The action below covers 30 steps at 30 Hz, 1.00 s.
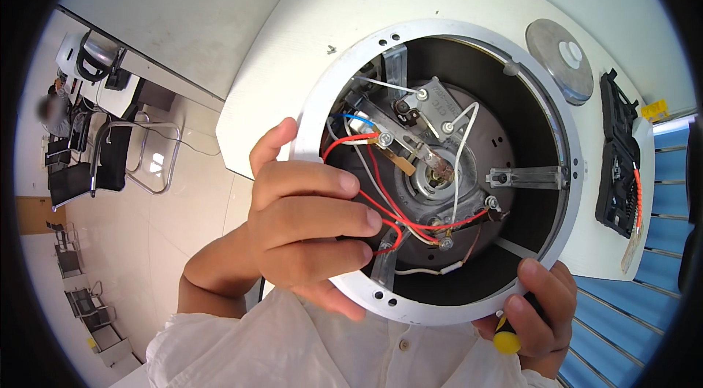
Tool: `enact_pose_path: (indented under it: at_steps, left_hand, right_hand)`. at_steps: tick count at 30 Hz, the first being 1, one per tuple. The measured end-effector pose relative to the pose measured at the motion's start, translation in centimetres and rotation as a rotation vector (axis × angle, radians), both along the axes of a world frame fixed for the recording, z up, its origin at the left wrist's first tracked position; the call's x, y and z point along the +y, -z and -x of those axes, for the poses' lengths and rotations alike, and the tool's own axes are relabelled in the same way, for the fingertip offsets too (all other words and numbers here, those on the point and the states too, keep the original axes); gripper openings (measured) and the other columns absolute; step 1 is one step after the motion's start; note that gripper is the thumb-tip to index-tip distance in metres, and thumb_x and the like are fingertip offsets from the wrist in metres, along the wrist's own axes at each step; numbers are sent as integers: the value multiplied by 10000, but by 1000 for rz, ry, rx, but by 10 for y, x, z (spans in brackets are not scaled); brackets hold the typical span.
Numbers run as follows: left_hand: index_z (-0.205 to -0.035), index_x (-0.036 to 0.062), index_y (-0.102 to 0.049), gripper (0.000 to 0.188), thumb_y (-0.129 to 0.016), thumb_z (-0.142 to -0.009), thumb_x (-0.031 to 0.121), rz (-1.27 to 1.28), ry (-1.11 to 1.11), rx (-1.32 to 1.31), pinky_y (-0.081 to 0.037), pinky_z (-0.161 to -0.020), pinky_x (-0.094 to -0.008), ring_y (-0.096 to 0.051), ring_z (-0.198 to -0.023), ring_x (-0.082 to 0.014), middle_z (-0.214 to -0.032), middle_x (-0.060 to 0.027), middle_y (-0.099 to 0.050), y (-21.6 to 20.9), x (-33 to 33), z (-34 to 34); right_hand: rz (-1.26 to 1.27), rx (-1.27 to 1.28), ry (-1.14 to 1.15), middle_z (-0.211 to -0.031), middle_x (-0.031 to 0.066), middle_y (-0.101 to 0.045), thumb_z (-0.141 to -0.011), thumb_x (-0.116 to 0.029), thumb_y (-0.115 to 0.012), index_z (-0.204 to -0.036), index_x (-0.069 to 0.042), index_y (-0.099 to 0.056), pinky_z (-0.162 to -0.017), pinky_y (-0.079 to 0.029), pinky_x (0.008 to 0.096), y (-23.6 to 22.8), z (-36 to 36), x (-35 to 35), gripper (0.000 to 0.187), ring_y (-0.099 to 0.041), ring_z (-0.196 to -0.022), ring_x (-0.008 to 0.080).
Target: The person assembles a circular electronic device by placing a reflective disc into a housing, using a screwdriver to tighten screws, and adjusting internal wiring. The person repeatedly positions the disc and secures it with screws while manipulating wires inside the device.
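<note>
A round appliance body, which looks like a rice cooker turned bottom up, is tilted toward me, its open underside showing. Inside the pale rim and dark wall sit a metal heating plate casting, a central spring, brackets and red, white and blue wires. My left hand is closed round the left rim, its fingers reaching in over the red wires. At the lower right, my right hand grips the rim and also holds a yellow-and-black screwdriver; its shaft is hidden.
On the white table lie a round metal lid with a white knob, an open black tool case and an orange-handled brush. To the left stand chairs and a desk, with a person seated there.
</note>
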<state>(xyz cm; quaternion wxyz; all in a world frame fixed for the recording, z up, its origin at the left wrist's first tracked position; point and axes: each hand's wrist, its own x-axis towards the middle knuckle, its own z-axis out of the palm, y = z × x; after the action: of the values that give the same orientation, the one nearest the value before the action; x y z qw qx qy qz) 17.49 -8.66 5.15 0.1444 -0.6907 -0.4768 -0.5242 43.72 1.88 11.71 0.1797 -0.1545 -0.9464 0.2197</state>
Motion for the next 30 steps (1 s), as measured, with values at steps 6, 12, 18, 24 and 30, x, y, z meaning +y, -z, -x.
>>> enact_pose_path:
  at_steps: [6, 12, 18, 24, 30]
  left_hand:
    - [-774, 163, -583, 398, -578, -798, 561, 4, -9, -8, -178, -1042, -569, -569, -906, -218, -936, 8, -619, 0, -2, -5]
    - [-771, 158, -585, 388, -585, -801, 544, -20, -12, -29, -177, -1045, -568, -567, -902, -214, -925, 12, -623, 1, -2, -6]
    - [-754, 149, -590, 380, -589, -805, 525, -92, -1, -98, -162, -1057, -564, -564, -903, -216, -888, 13, -635, 9, 2, -10]
    - [-720, 147, -593, 381, -599, -798, 520, -94, -5, -116, -160, -1061, -560, -564, -901, -219, -865, 14, -638, 10, 1, -11]
    - [-720, 147, -596, 386, -601, -794, 525, -103, -14, -121, -163, -1061, -559, -567, -900, -219, -858, 17, -639, 12, 1, -12]
  right_hand:
    - [-57, 124, 54, -1079, 37, -546, -647, -217, -805, -1023, -198, -567, -636, -529, 267, 6, 4, 0, 445, -563, -756, 121]
    - [-35, 122, 56, -1075, 22, -545, -643, -207, -801, -990, -199, -570, -659, -522, 264, 4, 6, 0, 417, -560, -758, 112]
    - [-37, 127, 26, -1055, 13, -553, -639, -199, -799, -972, -195, -575, -675, -514, 267, 3, 6, 3, 401, -561, -766, 111]
    - [-5, 113, -11, -1054, 13, -556, -630, -180, -805, -961, -195, -573, -695, -515, 277, -1, 9, 7, 404, -567, -779, 114]
    - [-40, 164, 64, -1051, 14, -551, -650, -184, -799, -951, -198, -566, -698, -513, 280, 12, 7, -1, 381, -562, -781, 115]
